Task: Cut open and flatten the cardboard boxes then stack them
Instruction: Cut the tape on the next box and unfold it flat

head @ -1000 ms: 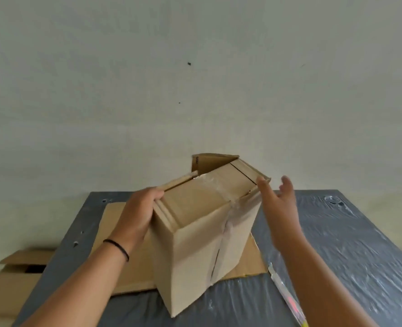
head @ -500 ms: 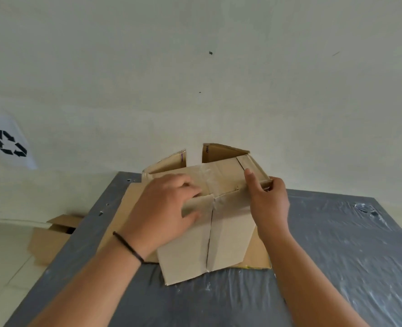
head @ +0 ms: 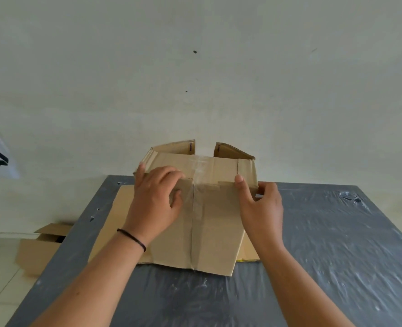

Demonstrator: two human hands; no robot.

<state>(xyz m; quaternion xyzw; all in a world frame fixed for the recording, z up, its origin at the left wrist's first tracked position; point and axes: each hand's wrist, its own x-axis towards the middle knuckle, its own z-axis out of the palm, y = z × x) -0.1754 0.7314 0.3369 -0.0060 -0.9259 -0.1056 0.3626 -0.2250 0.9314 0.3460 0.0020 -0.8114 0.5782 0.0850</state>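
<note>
Cardboard box (head: 202, 223), half-collapsed, lies between both hands on flattened cardboard (head: 115, 215) atop the counter (head: 325, 256); the left hand (head: 155, 204) presses its top with loosely curled fingers, the right hand (head: 261, 208) pinches its edge. Taped seams may spring the panels back up, or uneven pressure could skid it off the sheet beneath.

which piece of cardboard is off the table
The open box at the left, on the floor beside the table. The box under both hands and the flat sheet beneath it lie on the table.
</note>
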